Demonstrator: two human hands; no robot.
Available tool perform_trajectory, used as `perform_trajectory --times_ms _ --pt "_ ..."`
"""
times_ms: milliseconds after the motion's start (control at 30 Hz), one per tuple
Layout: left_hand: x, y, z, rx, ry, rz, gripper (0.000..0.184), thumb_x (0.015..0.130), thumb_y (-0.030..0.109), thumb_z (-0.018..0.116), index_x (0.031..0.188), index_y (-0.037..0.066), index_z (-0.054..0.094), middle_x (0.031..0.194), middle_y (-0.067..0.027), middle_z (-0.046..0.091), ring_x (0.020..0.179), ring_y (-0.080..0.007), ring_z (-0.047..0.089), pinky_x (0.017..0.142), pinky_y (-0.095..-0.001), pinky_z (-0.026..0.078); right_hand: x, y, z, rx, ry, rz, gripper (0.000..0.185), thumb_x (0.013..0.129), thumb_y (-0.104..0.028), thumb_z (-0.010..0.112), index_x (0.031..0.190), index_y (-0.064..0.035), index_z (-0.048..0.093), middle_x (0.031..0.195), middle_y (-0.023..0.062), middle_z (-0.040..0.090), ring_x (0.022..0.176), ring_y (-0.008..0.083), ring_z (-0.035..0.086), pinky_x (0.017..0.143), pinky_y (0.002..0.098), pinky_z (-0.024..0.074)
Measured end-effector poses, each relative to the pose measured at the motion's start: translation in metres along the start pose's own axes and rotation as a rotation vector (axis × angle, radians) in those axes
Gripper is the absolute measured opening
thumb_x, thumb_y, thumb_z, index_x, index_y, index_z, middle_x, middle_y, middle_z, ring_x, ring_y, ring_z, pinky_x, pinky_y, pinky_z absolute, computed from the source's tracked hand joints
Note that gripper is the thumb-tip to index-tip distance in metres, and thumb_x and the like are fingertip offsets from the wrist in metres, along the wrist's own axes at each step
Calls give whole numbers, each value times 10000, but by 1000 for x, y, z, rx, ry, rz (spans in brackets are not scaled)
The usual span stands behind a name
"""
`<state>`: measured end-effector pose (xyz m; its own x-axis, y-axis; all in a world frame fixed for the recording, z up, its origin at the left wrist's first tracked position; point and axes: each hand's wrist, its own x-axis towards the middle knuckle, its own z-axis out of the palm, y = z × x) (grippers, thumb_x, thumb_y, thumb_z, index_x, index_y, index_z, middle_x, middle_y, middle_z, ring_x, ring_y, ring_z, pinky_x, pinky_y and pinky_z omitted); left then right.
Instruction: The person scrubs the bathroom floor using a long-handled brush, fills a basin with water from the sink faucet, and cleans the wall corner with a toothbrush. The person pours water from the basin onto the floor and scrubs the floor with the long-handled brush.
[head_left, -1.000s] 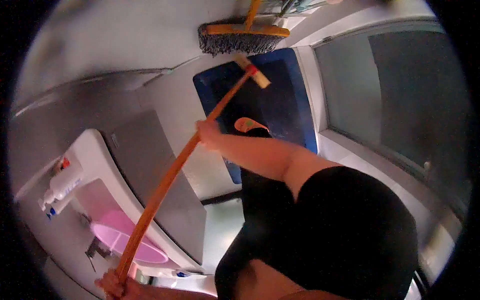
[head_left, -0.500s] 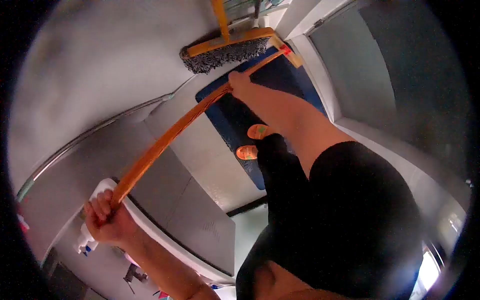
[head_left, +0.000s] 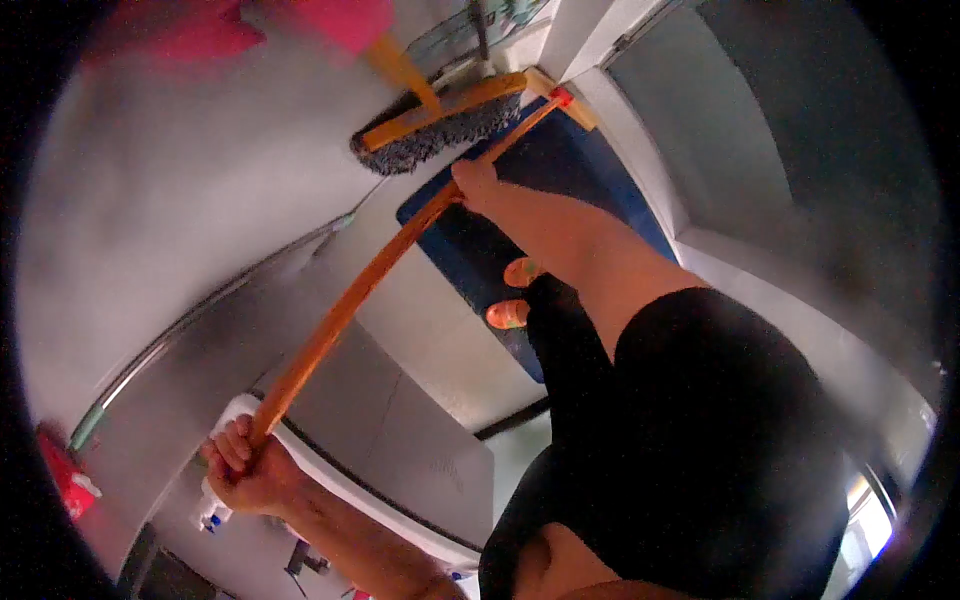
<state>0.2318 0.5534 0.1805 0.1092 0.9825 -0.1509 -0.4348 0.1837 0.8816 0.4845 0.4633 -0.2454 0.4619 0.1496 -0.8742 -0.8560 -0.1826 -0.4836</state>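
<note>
An orange wooden pole [head_left: 345,302] runs diagonally across the head view. My left hand [head_left: 247,468] grips its lower end at the lower left, beside the edge of a white basin. Farther along the pole, my right hand [head_left: 474,183] is closed around it over a blue mat [head_left: 625,192]. At the far end, a red band joins the pole to a light wooden crosspiece [head_left: 580,112], which lies against the corner by the door frame. A mop with a yellow bar and grey fringe [head_left: 440,132] stands close to the crosspiece and my right hand.
My feet in orange slippers [head_left: 508,314] are at the mat's edge. A white basin [head_left: 350,500] on a grey cabinet [head_left: 410,410] stands at the lower left. A glass door [head_left: 700,130] is on the right. Blurred pink cloth [head_left: 330,18] hangs at the top left.
Since a second ago, the crosspiece has moved from over the mat to the upper right corner. My right hand has gone up and right, my left hand up. Pink cloth has come into view.
</note>
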Motion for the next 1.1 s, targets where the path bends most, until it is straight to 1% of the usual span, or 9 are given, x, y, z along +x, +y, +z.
perform_trajectory --times_ms 67,133,367,500,667,767,833,967,1100 --pt "-6 11 -5 81 20 49 255 680 80 444 549 125 230 486 11 187 473 -111 248 549 -269 298 -11 -3 -2 389 95 163 201 727 -104 506 859 45 484 744 141 513 688 259 541 556 367 432" --pt "-27 39 -17 31 23 26 245 683 75 436 552 132 237 479 13 194 459 -113 253 532 -274 301 -65 11 3 -262 34 -120 206 723 -118 516 877 17 492 771 147 518 709 273 537 573 366 436" --pt "-142 186 -61 261 327 452 216 676 126 405 478 134 319 393 7 285 377 -138 332 429 -294 345 -266 114 101 -168 -182 403 207 751 -119 507 916 6 507 843 149 552 628 279 574 508 327 484" --pt "-161 220 -74 123 592 536 245 669 107 397 448 133 295 388 3 279 353 -136 296 405 -296 333 -283 229 143 -821 -794 202 286 767 -157 474 970 43 458 845 150 546 617 269 579 479 327 495" --pt "-172 243 -114 251 431 574 208 653 104 415 468 143 327 392 1 310 353 -139 325 397 -302 323 -328 172 124 -510 -402 398 290 777 -180 465 963 41 444 825 148 534 643 244 560 503 324 458" --pt "-175 192 -164 212 535 391 192 661 97 421 572 130 254 476 21 216 473 -86 265 509 -241 257 -176 245 92 -927 -450 -176 170 748 -197 497 740 -27 497 654 86 507 612 224 529 493 370 413" --pt "-168 126 -123 42 512 327 152 660 80 401 595 128 272 468 23 224 434 -86 248 476 -232 248 -182 167 43 -1407 -661 -1181 129 719 -175 536 713 -56 488 649 89 505 609 228 527 502 361 407" --pt "-177 155 -172 142 549 418 193 692 94 402 586 134 246 466 21 223 429 -80 228 467 -248 237 -221 195 63 -1570 -544 -986 123 709 -164 552 695 -72 473 601 55 443 607 200 510 498 346 395" --pt "-220 272 -226 330 320 358 167 674 143 467 616 99 316 524 -2 267 540 -128 324 528 -287 298 -325 277 133 -418 -329 266 206 745 -142 484 875 17 474 727 120 512 663 231 542 492 338 444"
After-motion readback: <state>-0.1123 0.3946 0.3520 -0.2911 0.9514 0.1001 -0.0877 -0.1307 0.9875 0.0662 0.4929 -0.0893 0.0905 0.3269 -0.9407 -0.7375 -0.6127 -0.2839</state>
